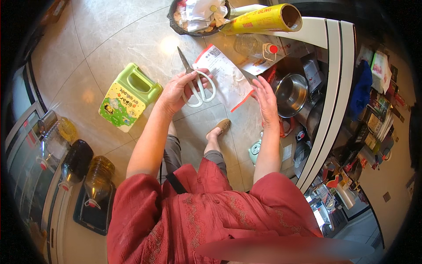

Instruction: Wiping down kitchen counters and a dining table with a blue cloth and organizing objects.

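Observation:
My left hand (178, 89) grips a pair of scissors (200, 88) with white handles. Their dark metal blades point away from me, towards the upper left. Between my hands is a white plastic packet (227, 76) with red edges and printed writing, its surface creased. The fingers of my right hand (266, 100) are stretched out beside the packet's right corner; whether they pinch it is hidden. Left of the scissors, a green-and-yellow box (127, 102) with a handle and cartoon pictures appears on the tiled floor side.
A bin (171, 24) with a black liner holds rubbish at the top. Beside it are a yellow cardboard roll (263, 19) and a clear bottle (249, 44) with a red cap. Steel pots (291, 95) sit right, under a white counter edge (333, 82). Large bottles (77, 161) stand left.

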Motion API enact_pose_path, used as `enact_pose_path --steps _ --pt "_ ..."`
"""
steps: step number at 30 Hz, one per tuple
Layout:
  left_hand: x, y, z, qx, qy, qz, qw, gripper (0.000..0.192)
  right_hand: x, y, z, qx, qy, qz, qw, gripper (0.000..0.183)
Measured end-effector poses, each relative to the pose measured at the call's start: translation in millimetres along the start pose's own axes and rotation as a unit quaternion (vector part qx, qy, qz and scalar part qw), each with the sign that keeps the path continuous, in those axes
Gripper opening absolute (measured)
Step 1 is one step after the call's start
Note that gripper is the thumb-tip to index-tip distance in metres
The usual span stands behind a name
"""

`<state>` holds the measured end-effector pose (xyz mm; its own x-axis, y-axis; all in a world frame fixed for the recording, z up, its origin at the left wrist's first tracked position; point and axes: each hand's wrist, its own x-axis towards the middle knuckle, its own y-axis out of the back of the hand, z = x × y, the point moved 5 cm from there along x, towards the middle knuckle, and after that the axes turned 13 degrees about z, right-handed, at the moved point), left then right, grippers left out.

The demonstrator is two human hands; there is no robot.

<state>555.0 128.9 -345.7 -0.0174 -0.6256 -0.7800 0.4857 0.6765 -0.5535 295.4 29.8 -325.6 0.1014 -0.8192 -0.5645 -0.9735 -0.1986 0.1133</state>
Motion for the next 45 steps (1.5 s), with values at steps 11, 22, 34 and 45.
enact_pose_path --steps 11,22,34,45 --pt "-13 -12 -20 0.051 0.031 -0.048 0.997 0.036 -30 -12 11 -0.164 0.016 0.003 0.986 0.022" --pt "-11 -5 -23 0.043 0.032 -0.033 0.998 0.036 -46 -18 20 -0.063 -0.026 0.037 0.997 0.018" --pt "-3 28 5 -0.007 0.017 0.006 1.000 0.038 -26 -49 18 -0.040 -0.002 0.049 0.998 0.018" --pt "10 62 36 -0.031 0.004 0.024 0.999 0.039 2 -105 2 -0.059 0.000 0.013 0.998 0.018"
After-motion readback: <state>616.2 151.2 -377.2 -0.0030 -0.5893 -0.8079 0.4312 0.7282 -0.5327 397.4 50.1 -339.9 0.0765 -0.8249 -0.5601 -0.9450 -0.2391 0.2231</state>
